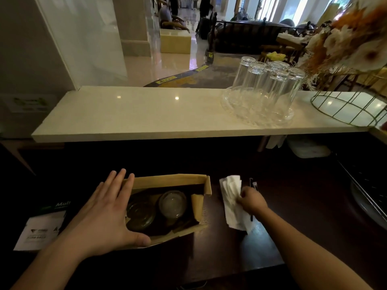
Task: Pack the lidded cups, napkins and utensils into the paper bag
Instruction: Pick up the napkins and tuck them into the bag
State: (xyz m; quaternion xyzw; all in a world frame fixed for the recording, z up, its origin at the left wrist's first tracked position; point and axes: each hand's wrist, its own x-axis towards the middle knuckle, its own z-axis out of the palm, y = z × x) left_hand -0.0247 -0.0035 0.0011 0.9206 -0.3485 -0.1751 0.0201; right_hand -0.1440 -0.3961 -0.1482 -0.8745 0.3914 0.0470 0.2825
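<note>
An open brown paper bag (167, 180) stands on the dark counter. Inside it sit two lidded cups: a dark one (140, 213) on the left and a pale-lidded one (172, 204) beside it. My left hand (106, 212) rests flat against the bag's left rim, thumb on the near edge, fingers spread. To the right of the bag, my right hand (252, 200) pinches a stack of white napkins (232, 204) lying on the counter. Dark utensils (253, 184) lie just behind that hand, partly hidden by it.
A pale stone ledge (146, 116) runs across above the counter, bearing a glass tray of upturned glasses (261, 95) and a gold wire basket (351, 107). A white printed paper (39, 233) lies at the left. A wire rack (368, 189) sits at the right.
</note>
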